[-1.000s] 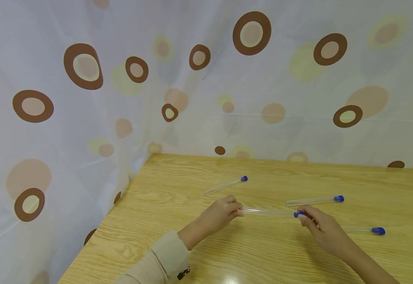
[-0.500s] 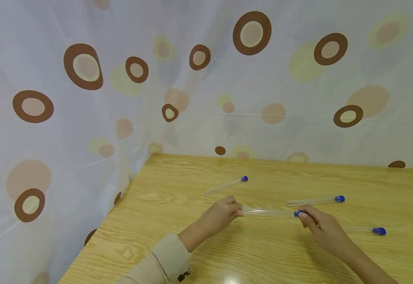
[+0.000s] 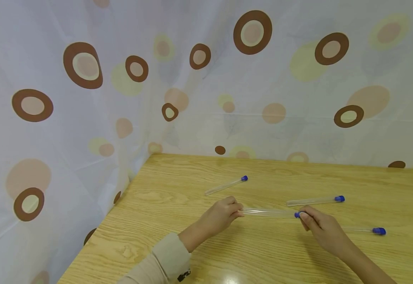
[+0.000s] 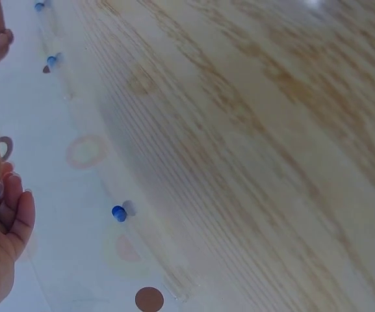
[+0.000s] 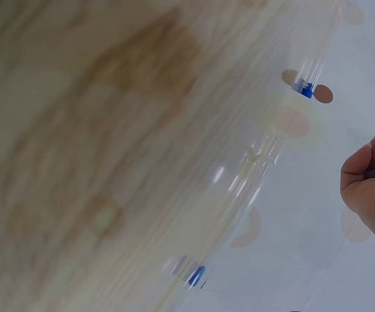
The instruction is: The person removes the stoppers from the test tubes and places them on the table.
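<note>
A clear test tube (image 3: 268, 213) is held crosswise above the wood-grain surface (image 3: 256, 256). The left hand (image 3: 217, 216) pinches its left end; the right hand (image 3: 323, 230) grips the blue stopper (image 3: 297, 215) at the opposite end. Beyond them lie the left capped tube (image 3: 224, 186) and the middle capped tube (image 3: 314, 201). The right capped tube (image 3: 373, 230) is partly hidden by the right hand. A circle-patterned sheet (image 3: 206, 94) stands behind.

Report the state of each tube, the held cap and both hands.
Left hand, pinching one end of the held tube
Right hand, pinching the blue cap
Held tube, clear, between both hands
Blue cap, at the held tube's other end; seating unclear
Far tube, capped, lying on the table
Middle tube, capped, lying on the table
Near tube, capped, lying partly behind the right hand
</note>
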A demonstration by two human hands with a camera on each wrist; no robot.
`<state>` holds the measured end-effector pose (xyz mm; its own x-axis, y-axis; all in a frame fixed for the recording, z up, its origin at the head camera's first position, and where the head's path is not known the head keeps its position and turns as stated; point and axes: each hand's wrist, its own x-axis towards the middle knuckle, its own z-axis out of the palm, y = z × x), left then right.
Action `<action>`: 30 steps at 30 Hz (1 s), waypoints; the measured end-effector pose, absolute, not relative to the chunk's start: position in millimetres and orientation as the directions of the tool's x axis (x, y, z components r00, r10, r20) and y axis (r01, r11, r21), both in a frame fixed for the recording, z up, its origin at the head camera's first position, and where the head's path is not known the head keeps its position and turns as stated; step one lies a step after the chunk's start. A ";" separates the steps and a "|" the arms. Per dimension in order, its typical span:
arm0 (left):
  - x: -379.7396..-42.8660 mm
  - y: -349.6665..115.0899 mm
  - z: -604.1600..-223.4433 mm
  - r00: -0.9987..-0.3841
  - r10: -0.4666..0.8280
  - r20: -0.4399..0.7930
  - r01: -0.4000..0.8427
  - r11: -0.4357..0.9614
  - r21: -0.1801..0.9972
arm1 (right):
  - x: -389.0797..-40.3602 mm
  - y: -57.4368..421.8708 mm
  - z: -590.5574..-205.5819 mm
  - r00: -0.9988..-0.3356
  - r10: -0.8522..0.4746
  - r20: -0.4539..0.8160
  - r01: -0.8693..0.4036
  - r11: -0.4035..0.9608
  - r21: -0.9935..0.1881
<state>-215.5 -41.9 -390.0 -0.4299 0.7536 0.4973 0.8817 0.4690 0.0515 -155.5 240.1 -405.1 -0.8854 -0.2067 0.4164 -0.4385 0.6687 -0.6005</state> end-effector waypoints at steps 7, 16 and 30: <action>-217.0 -42.0 -391.9 -0.446 0.759 0.474 0.877 0.476 0.063 | -157.2 241.6 -405.6 -0.917 -0.235 0.322 -0.398 0.611 -0.685; -217.7 -43.5 -389.4 -0.536 0.757 0.373 0.844 0.493 0.213 | -157.9 248.6 -408.9 -0.852 -0.390 0.350 -0.506 0.440 -0.742; -216.8 -41.5 -387.4 -0.525 0.761 0.381 0.851 0.475 0.224 | -155.3 247.9 -409.2 -0.821 -0.343 0.456 -0.570 0.474 -0.671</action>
